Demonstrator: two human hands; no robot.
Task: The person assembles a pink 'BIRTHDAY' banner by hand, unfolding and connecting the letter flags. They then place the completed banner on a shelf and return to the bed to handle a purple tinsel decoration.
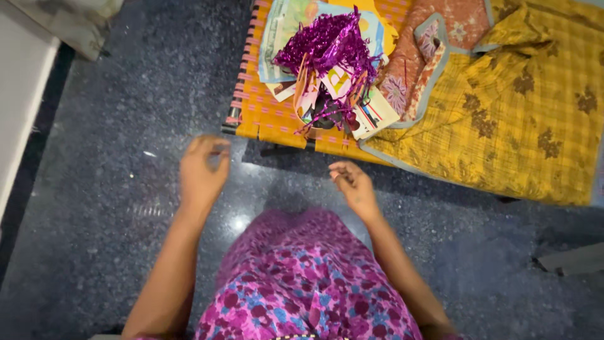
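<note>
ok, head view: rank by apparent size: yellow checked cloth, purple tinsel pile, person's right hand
1. yellow checked cloth, clearly largest.
2. purple tinsel pile.
3. right hand, smallest, though it sits nearer the camera, so its true size relative to the tinsel is unsure.

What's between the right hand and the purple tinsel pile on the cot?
In the head view, only dark speckled floor and the cot's orange woven edge lie between the right hand and the purple tinsel pile.

Shiny purple tinsel heap (330, 44) atop papers on cot
</note>
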